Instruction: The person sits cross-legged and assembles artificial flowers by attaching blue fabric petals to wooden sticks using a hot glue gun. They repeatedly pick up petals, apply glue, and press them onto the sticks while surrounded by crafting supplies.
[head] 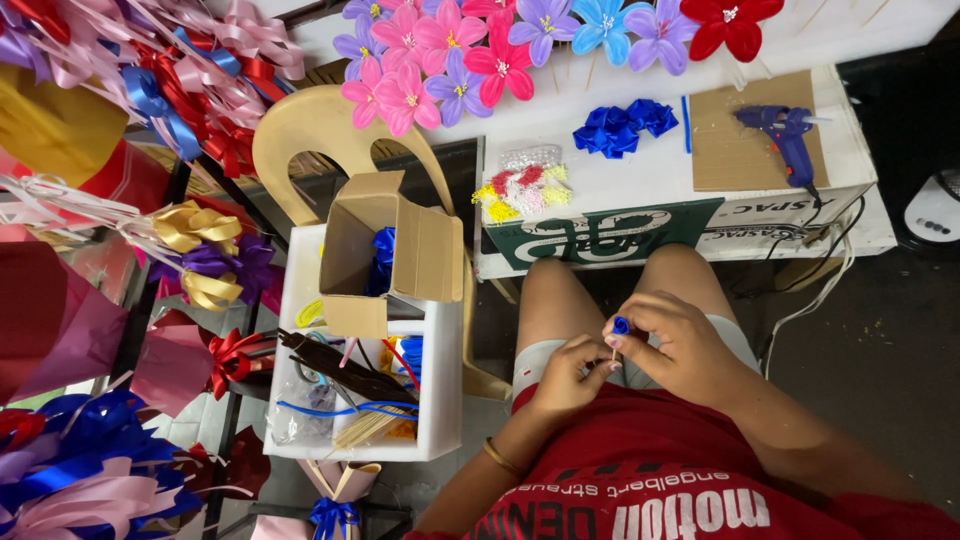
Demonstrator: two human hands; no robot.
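Head view: we note left hand (pixel 567 372) pinching a thin stick (pixel 613 350); right hand (pixel 668 338) fingers closed on small blue ribbon piece (pixel 621 325) above lap.

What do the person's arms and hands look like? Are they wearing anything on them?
Both arms are bare, with no sleeves reaching the forearms and no gloves. The left hand has a thin gold-coloured bangle around its wrist. The right hand wears nothing that shows, no ring or watch. The arms come out of a red T-shirt with white lettering across the front.
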